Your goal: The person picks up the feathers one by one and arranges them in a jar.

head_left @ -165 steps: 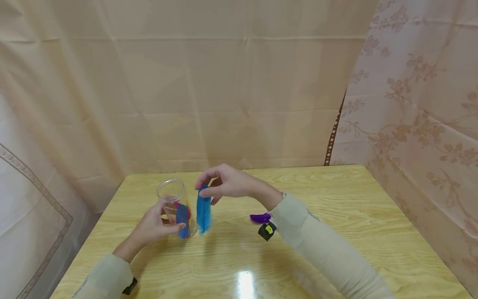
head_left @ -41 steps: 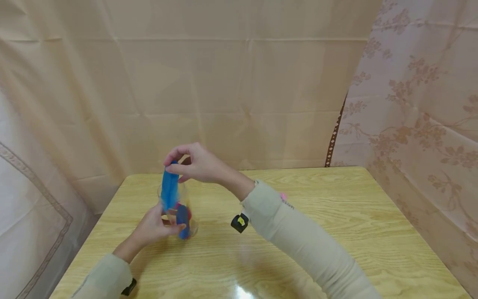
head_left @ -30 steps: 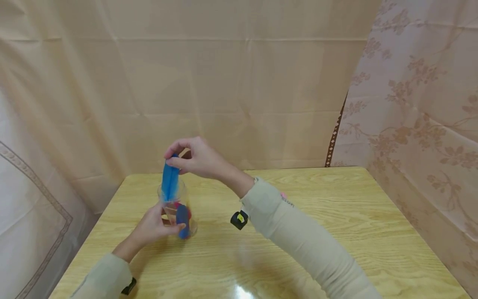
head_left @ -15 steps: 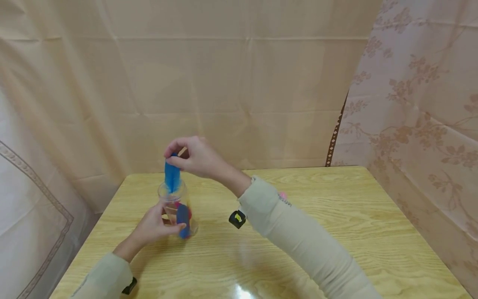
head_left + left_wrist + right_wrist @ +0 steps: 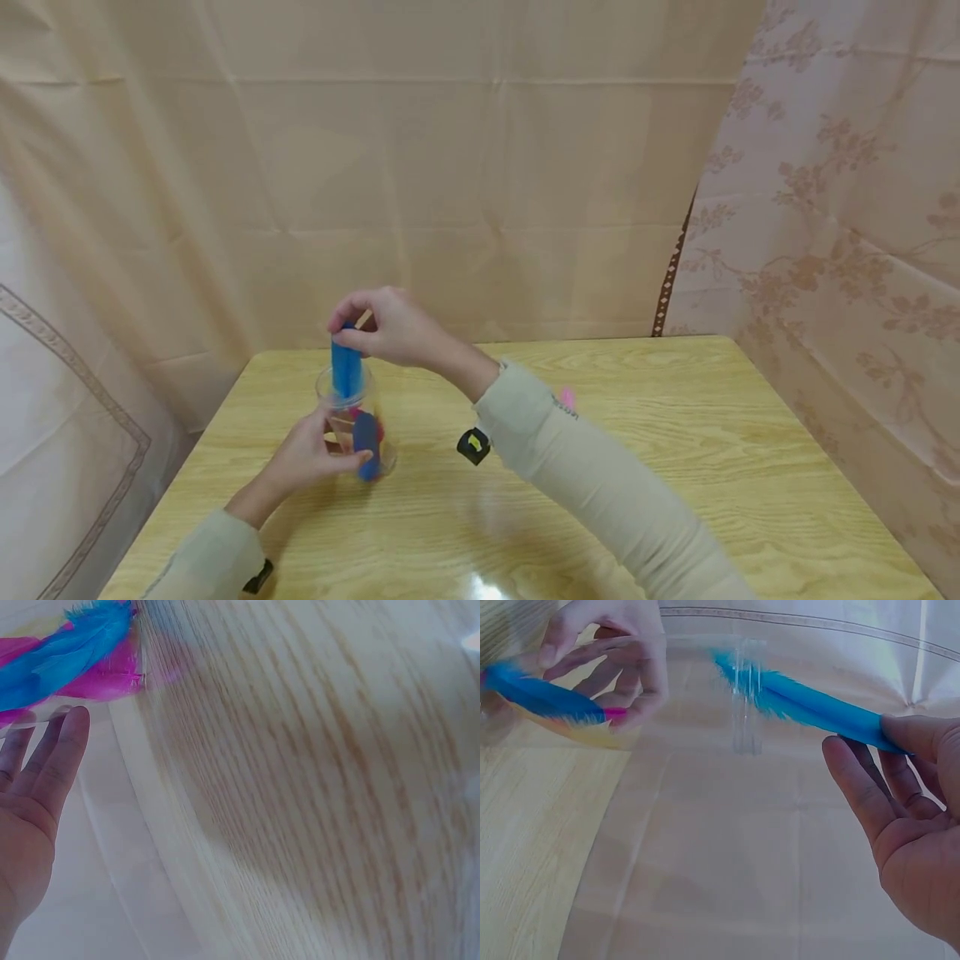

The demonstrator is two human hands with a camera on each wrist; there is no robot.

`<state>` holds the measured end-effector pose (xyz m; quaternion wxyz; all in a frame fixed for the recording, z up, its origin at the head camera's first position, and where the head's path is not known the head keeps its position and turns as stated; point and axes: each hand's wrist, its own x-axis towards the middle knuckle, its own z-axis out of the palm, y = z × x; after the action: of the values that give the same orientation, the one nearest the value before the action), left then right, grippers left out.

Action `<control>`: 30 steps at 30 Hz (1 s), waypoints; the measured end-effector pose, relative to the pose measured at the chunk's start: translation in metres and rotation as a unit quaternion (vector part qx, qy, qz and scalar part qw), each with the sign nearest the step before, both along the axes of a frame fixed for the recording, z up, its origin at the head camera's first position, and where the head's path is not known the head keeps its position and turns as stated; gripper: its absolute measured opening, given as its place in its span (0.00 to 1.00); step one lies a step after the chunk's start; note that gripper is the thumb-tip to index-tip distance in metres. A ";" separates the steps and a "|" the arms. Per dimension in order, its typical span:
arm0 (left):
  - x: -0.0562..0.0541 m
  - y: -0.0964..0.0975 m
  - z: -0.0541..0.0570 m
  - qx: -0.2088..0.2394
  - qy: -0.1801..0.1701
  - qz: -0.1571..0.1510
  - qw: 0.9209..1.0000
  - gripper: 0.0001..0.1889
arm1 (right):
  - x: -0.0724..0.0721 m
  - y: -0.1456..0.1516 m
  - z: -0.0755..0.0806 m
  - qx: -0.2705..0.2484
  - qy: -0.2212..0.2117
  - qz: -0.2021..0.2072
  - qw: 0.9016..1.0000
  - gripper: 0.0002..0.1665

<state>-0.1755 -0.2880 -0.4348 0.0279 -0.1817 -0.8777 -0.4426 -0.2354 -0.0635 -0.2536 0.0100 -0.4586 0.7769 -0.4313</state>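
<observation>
My left hand [image 5: 300, 458] grips a clear plastic cup [image 5: 321, 385] standing on the table at the left. Inside the cup lie a blue feather [image 5: 82, 645], a magenta one [image 5: 111, 685] and a yellow one [image 5: 577, 733]. Thumb and fingertips of my right hand [image 5: 397, 329] pinch a second blue feather [image 5: 817, 709] by its upper end, above the cup. In the head view this feather hangs upright; its fluffy lower part is past the rim, in the cup's mouth, as the right wrist view also shows.
A small pink thing [image 5: 567, 398], mostly hidden by my right sleeve [image 5: 600, 483], lies on the wooden table [image 5: 675, 408]. Beige curtains [image 5: 487, 208] hang close behind the table's far edge. Black wrist cameras [image 5: 473, 446] stick out under both sleeves.
From right of the cup, my right hand has carried the blue feather left over its mouth, then lowered it slightly. The purple feather seen earlier no longer shows. My left hand stays put.
</observation>
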 end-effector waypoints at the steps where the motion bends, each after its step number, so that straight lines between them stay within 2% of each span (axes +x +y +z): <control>1: 0.000 0.000 0.000 0.001 0.000 -0.001 1.000 0.39 | 0.000 0.000 0.000 0.005 0.004 -0.001 1.000 0.05; 4: 0.001 0.000 -0.001 0.005 0.006 -0.003 1.000 0.39 | -0.001 -0.001 0.000 0.019 0.016 0.002 1.000 0.05; 9: 0.000 -0.001 -0.002 0.011 0.014 -0.006 1.000 0.39 | -0.001 -0.001 -0.001 0.034 0.004 0.016 0.999 0.06; 21: -0.003 0.001 0.001 -0.001 0.006 0.001 1.000 0.42 | -0.006 -0.006 -0.002 0.073 -0.016 0.046 0.996 0.06; 30: -0.003 -0.002 -0.002 0.011 0.004 -0.012 1.000 0.42 | -0.006 -0.010 -0.004 0.087 -0.024 0.059 0.994 0.07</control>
<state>-0.1786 -0.2903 -0.4365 0.0277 -0.1933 -0.8706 -0.4516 -0.2411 -0.0734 -0.2578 0.0935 -0.4904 0.7830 -0.3711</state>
